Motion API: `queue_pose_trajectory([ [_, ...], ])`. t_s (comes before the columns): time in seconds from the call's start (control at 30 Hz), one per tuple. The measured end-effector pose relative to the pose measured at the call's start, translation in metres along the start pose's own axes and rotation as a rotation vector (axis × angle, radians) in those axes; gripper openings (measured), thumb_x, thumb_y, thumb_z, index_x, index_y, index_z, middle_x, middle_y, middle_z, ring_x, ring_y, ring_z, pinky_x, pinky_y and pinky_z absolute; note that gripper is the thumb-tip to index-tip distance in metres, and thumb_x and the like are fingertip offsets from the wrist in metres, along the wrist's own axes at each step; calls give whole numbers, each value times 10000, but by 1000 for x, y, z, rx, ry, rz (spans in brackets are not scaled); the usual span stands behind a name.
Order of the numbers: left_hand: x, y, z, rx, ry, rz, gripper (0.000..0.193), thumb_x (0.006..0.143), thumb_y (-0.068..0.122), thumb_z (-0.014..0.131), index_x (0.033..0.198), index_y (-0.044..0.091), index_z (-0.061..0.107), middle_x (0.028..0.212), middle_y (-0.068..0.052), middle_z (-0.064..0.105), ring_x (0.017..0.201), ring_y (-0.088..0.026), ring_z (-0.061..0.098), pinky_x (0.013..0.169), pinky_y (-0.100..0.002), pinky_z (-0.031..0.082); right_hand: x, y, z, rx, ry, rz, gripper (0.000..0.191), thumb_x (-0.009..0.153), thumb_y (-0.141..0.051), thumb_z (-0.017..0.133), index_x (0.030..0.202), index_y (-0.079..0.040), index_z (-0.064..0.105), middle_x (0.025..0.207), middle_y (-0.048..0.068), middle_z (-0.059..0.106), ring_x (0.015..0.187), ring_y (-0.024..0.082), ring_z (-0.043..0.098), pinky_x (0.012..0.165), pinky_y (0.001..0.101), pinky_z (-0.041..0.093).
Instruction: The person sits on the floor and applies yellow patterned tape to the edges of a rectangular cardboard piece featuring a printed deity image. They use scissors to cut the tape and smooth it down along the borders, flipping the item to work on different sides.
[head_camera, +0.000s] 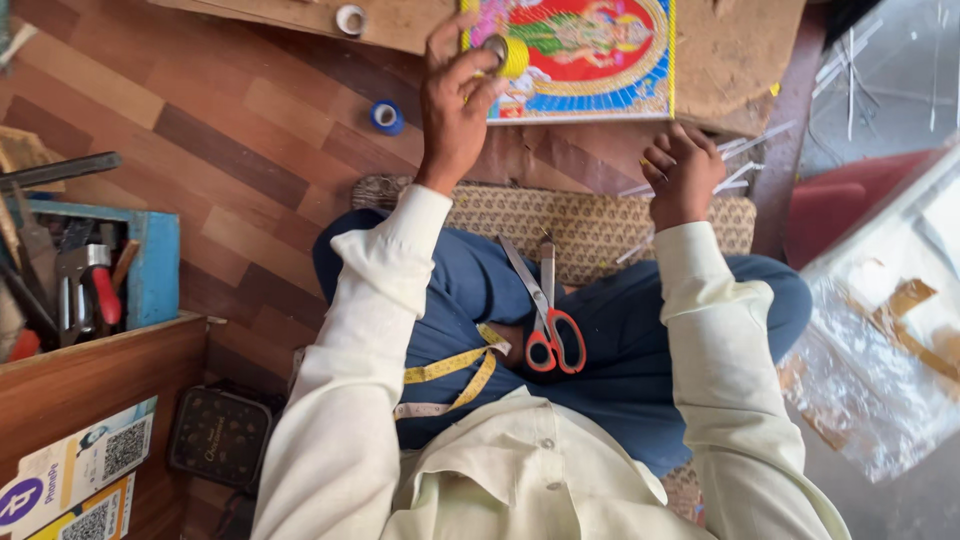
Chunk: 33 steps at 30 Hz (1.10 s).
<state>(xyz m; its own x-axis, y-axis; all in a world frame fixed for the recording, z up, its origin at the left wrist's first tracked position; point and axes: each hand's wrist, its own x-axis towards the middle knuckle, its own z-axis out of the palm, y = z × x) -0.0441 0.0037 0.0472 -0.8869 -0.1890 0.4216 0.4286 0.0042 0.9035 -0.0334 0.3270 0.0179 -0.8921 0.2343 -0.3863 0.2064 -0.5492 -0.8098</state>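
I'm watching L hand pinching yellow tape roll w/ fingers, at picture edge, top of floor. R hand curling half-shut, holding nothing I can see. Roll looking light, stiff, sticky; best gripping by outer rim. Scissors lying on lap.

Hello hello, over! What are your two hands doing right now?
Left hand gripping yellow tape roll at colourful picture edge. Right hand curled beside picture's lower corner, nothing clearly held. Red-handled scissors and measuring tape on lap.
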Motion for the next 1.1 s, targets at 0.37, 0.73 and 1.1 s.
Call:
queue_pose_trajectory([
  [0.37,-60,38,44,2,-200,-50,170,938,-115,741,1048,-3,676,1443,-66,513,1181,-181,696,1034,-338,599,-86,-12,68,-345,-563,-199,438,926,-4,771,1336,14,618,1242,74,680,1074,164,695,971,328,597],
  [0.73,-50,43,65,380,-259,190,247,939,-93,727,1128,63,702,1435,-79,574,1300,-263,658,1056,-345,621,-73,-18,70,-346,-603,-79,374,961,-19,762,1311,52,651,1215,116,735,1118,159,698,1002,305,576],
  [1.1,-55,20,65,-77,-202,-141,201,977,-67,734,1166,-20,686,1313,-90,673,1117,-169,717,986,-315,628,-73,-3,66,-326,-529,-284,285,989,29,772,1244,76,653,1193,145,753,1116,181,748,1001,335,659],
])
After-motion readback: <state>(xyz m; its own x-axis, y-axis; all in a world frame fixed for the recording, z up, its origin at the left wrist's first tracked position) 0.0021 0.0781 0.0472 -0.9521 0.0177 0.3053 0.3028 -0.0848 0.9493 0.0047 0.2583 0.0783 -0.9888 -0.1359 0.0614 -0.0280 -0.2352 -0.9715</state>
